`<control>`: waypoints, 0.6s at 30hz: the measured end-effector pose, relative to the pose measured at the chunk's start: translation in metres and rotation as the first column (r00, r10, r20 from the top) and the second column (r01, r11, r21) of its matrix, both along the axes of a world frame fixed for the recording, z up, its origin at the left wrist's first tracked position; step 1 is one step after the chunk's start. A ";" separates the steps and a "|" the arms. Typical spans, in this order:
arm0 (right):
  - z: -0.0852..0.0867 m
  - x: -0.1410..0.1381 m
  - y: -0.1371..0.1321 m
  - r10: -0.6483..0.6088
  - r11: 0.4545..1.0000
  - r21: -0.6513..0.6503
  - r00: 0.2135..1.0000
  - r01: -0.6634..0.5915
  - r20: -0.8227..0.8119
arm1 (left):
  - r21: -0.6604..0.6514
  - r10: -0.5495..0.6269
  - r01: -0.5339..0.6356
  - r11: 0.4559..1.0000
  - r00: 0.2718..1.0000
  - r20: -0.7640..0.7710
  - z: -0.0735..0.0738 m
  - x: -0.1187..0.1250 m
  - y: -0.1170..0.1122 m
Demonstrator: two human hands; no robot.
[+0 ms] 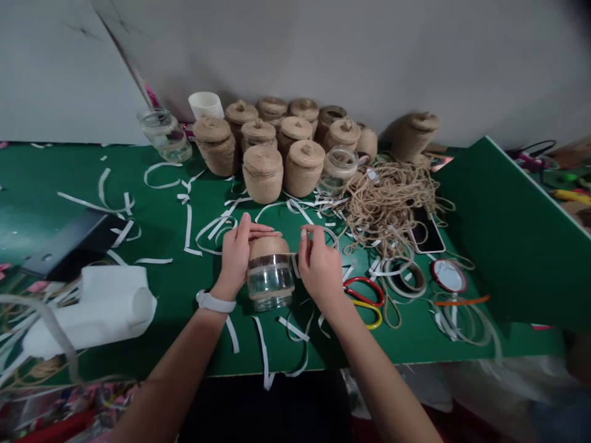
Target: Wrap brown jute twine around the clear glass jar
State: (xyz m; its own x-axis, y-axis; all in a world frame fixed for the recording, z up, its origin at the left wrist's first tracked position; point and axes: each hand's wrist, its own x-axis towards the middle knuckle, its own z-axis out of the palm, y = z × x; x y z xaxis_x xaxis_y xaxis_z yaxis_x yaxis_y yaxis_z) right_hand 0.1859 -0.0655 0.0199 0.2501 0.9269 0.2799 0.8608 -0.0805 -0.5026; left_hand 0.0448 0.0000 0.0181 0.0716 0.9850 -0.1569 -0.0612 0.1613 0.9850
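A glass jar [271,283] lies tilted on the green table, with brown twine [268,247] wound around one end and bare glass toward me. My left hand [235,253] holds its left side and wound end, thumb and fingers reaching around the far side. Just right of the jar, my right hand [319,264] is closed in a pinch; a short strand of twine runs from the winding to its fingers. Red- and yellow-handled scissors [369,298] lie beside my right wrist, their blades hidden.
Several twine-covered jars [262,175] with lids stand at the back. Right of them lie a twine heap [392,197], a phone [427,231] and a tape roll [409,278]. A white roll [92,314] is at left. White strips [188,227] litter the table. A green panel [512,240] stands right.
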 end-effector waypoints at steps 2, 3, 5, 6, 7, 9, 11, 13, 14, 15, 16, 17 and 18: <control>-0.003 -0.001 -0.002 0.004 1.000 -0.007 1.000 -0.004 -0.004 | 0.011 0.009 -0.009 1.000 1.000 -0.007 -0.001 0.001 -0.001; -0.004 -0.002 -0.003 0.006 1.000 -0.007 1.000 -0.006 -0.008 | 0.016 0.012 -0.011 1.000 1.000 -0.015 -0.001 0.002 -0.001; -0.007 -0.003 -0.008 0.008 1.000 -0.001 1.000 -0.008 -0.017 | 0.022 0.023 -0.022 1.000 1.000 -0.022 0.001 0.002 -0.002; -0.008 -0.003 -0.010 0.004 1.000 0.002 1.000 -0.004 -0.020 | 0.026 0.025 -0.025 0.999 0.999 -0.022 0.002 0.002 -0.002; -0.010 -0.003 -0.011 -0.003 1.000 0.004 1.000 0.003 -0.021 | 0.030 0.023 -0.022 0.999 1.000 -0.020 0.002 0.002 -0.002; -0.012 -0.004 -0.011 -0.023 1.000 0.000 1.000 0.023 -0.011 | 0.031 0.010 -0.010 0.999 1.000 -0.016 0.003 0.003 -0.001; -0.014 -0.005 -0.006 -0.046 0.999 -0.018 0.999 0.046 0.020 | 0.031 0.000 0.000 1.000 1.000 -0.016 0.002 0.005 -0.001; -0.015 -0.006 0.004 -0.064 0.997 -0.045 0.996 0.067 0.054 | 0.035 0.009 -0.008 0.999 0.999 -0.033 0.001 0.006 -0.001; -0.015 -0.007 0.009 -0.072 0.995 -0.058 0.995 0.076 0.068 | 0.044 0.017 -0.015 0.999 0.999 -0.049 0.001 0.006 -0.001; -0.015 -0.008 0.014 -0.078 0.994 -0.066 0.994 0.083 0.077 | 0.060 0.024 -0.019 0.998 0.997 -0.072 0.001 0.005 -0.001; -0.015 -0.008 0.017 -0.081 0.994 -0.067 0.993 0.087 0.085 | 0.086 0.021 -0.012 0.996 0.994 -0.109 0.003 0.003 -0.001; -0.015 -0.009 0.020 -0.083 0.994 -0.063 0.992 0.089 0.092 | 0.126 0.009 0.013 0.992 0.986 -0.169 0.005 0.001 -0.001; -0.014 -0.009 0.022 -0.083 0.994 -0.056 0.991 0.089 0.103 | 0.176 -0.009 0.056 0.983 0.967 -0.254 0.009 -0.002 -0.001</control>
State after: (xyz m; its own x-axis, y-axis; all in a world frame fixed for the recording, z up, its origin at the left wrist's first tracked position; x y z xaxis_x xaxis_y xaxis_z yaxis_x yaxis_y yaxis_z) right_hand 0.1766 -0.0438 0.0063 0.3027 0.9192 0.2518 0.8951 -0.1835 -0.4063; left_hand 0.0430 -0.0011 0.0272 0.0851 0.9964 0.0065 0.1939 -0.0229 0.9808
